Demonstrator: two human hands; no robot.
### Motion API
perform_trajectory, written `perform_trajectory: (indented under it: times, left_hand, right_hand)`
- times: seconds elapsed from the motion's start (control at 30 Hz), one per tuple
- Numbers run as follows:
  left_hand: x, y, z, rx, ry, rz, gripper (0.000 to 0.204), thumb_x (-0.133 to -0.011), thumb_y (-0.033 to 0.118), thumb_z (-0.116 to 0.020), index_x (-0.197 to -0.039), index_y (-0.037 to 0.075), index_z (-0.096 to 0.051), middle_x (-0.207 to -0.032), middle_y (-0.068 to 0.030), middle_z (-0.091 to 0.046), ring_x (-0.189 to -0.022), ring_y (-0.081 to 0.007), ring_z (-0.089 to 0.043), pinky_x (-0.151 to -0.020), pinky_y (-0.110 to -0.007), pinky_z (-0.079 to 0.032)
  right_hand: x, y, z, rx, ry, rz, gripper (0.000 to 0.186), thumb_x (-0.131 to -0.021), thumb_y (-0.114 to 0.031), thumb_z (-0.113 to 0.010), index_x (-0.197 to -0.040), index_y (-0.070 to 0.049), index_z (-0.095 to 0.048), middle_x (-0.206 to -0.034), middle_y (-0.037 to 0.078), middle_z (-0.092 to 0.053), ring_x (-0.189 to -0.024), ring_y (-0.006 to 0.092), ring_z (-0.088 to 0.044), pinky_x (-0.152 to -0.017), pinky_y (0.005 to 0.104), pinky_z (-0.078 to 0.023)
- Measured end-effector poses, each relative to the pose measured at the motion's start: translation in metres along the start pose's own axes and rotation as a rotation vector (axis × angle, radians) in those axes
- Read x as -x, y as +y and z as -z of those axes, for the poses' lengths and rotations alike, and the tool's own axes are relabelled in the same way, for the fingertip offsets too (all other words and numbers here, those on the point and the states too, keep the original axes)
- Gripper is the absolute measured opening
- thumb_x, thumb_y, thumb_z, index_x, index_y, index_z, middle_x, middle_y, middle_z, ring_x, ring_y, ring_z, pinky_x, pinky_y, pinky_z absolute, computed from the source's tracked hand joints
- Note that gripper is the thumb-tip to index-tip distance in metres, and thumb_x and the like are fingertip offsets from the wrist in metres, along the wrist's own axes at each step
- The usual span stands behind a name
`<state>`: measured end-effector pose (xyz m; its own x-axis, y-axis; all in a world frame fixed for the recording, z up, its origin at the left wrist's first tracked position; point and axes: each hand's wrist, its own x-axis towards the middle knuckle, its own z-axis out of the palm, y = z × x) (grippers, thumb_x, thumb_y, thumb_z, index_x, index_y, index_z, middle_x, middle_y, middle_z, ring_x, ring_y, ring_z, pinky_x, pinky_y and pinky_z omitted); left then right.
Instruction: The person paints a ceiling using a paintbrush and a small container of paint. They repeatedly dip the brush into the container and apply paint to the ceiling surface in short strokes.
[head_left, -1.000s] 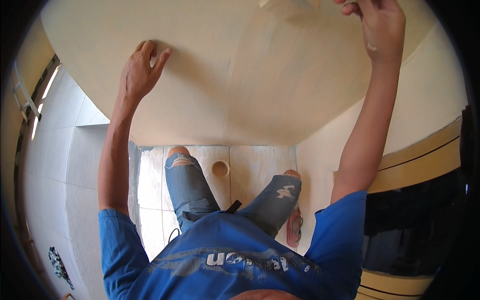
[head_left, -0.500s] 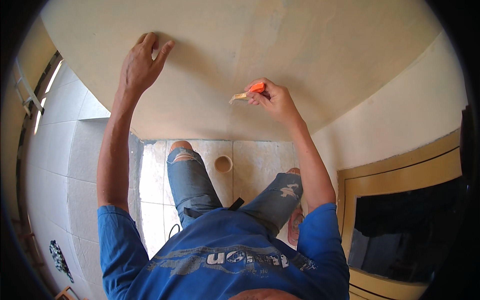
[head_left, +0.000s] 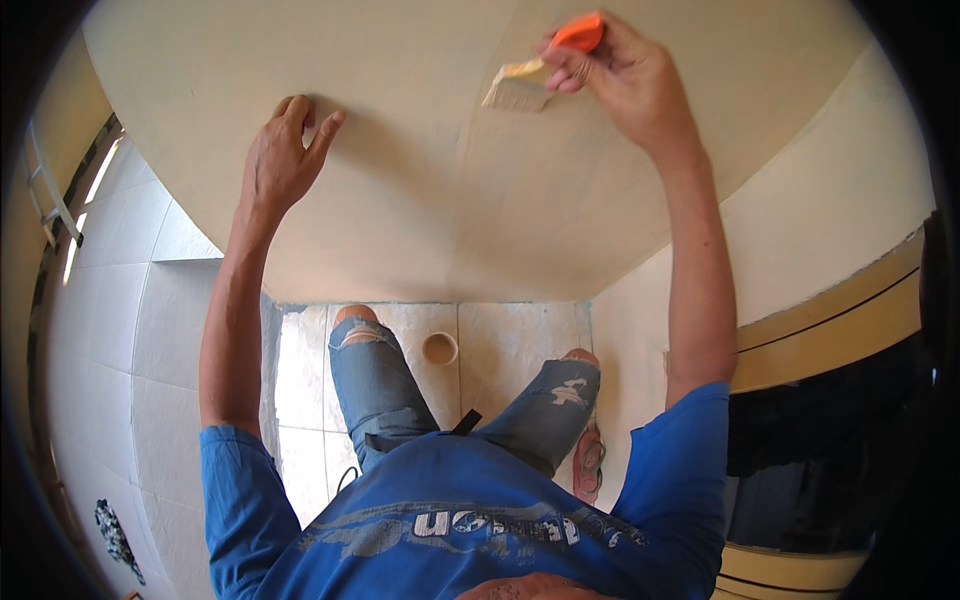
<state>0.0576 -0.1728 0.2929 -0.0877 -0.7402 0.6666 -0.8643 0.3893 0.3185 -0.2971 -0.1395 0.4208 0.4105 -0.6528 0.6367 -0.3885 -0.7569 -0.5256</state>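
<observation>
A paintbrush with an orange handle and pale bristles is held in my right hand, closed round its handle. The bristles lie at the beige wall in front of me, beside a slightly darker vertical band. Further left, my left hand rests against the same wall, empty, thumb spread away from loosely bent fingers. A small round tub of light brown paint stands on the floor tiles between my knees.
The wall meets another wall at the right, with a yellow-framed dark panel low down. A pink sandal lies by my right leg. Grey floor tiles stretch to the left, where a ladder-like metal frame leans.
My right hand has carried the paintbrush up and to the right, higher on the wall. The left hand stays on nearly the same spot, and the view has shifted slightly.
</observation>
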Motion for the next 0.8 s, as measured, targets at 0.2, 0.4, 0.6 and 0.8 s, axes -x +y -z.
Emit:
perform_trajectory:
  times: [0.2,0.4,0.6,0.8]
  left_hand:
    - [-0.001,0.003,-0.004,0.033,0.022,-0.015,0.055,-0.103,0.05,-0.058,-0.086,-0.003,-0.051,-0.082,-0.0147,-0.056,-0.067,-0.029,-0.053,-0.063,-0.043,-0.045]
    - [0.001,0.001,0.002,0.009,-0.01,-0.001,0.055,-0.102,0.051,-0.058,-0.088,-0.002,-0.053,-0.087,-0.016,-0.059,-0.065,-0.0324,-0.056,-0.062,-0.044,-0.047]
    - [-0.003,0.006,-0.006,0.063,0.014,-0.025,0.055,-0.103,0.05,-0.058,-0.086,-0.002,-0.053,-0.086,-0.016,-0.059,-0.065,-0.0323,-0.056,-0.062,-0.044,-0.047]
    - [0.0,-0.004,-0.003,0.043,0.019,-0.043,0.055,-0.102,0.05,-0.059,-0.087,-0.002,-0.054,-0.086,-0.0168,-0.059,-0.068,-0.0342,-0.057,-0.063,-0.045,-0.047]
  right_hand:
    - [-0.041,-0.035,0.043,0.109,0.051,0.194,0.007,-0.099,-0.009,-0.067,-0.103,-0.004,-0.065,-0.086,0.003,-0.069,-0.076,0.0083,-0.07,-0.069,0.0236,-0.061]
    - [-0.071,-0.059,0.063,0.116,0.14,0.253,0.01,-0.099,-0.01,-0.068,-0.106,-0.003,-0.067,-0.087,0.004,-0.07,-0.073,0.0085,-0.07,-0.066,0.0232,-0.062]
    - [-0.092,-0.085,0.085,0.27,0.191,0.417,0.013,-0.1,-0.013,-0.067,-0.109,-0.004,-0.068,-0.087,0.006,-0.072,-0.072,0.0101,-0.071,-0.066,0.0236,-0.062]
    - [-0.096,-0.083,0.1,0.344,0.329,0.602,0.021,-0.102,-0.024,-0.064,-0.109,-0.005,-0.068,-0.092,0.008,-0.074,-0.075,0.0124,-0.073,-0.068,0.0228,-0.063]
